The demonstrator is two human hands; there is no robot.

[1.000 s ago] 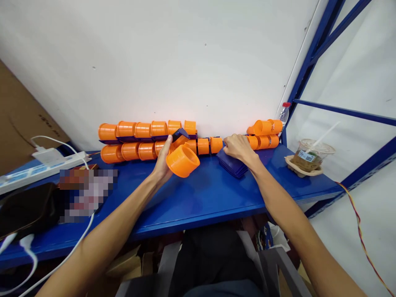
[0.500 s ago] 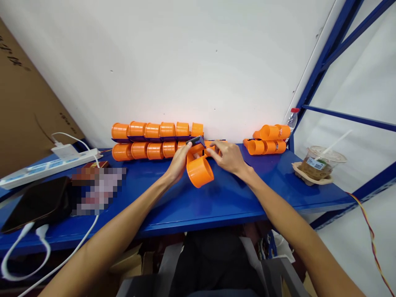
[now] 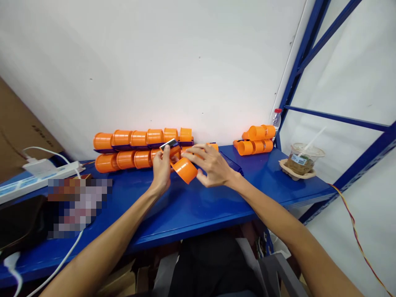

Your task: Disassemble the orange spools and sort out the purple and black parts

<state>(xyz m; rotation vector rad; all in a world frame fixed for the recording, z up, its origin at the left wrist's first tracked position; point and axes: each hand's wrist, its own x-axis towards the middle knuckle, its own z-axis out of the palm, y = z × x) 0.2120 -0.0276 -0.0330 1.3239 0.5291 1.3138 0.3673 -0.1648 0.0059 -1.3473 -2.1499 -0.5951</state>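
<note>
My left hand [image 3: 161,170] pinches a small dark blue flat piece [image 3: 168,144] that joins an orange cup [image 3: 185,169], held above the blue shelf [image 3: 198,202]. My right hand [image 3: 209,166] grips the same orange cup from the right, fingers spread around its rim. Behind both hands, two stacked rows of orange cups [image 3: 136,149] lie on their sides against the white wall, with dark blue strips between them. A stack of dark blue flat pieces [image 3: 232,165] lies on the shelf just right of my right hand.
A smaller pile of orange cups [image 3: 255,140] and a plastic bottle [image 3: 276,119] stand at the back right. An iced drink cup [image 3: 303,160] sits in a pulp tray. A white power strip [image 3: 34,177], cables and a dark phone [image 3: 21,222] lie at the left.
My right hand left the stack of blue pieces, moved left and took hold of the orange cup beside my left hand. The cup has come slightly toward me.
</note>
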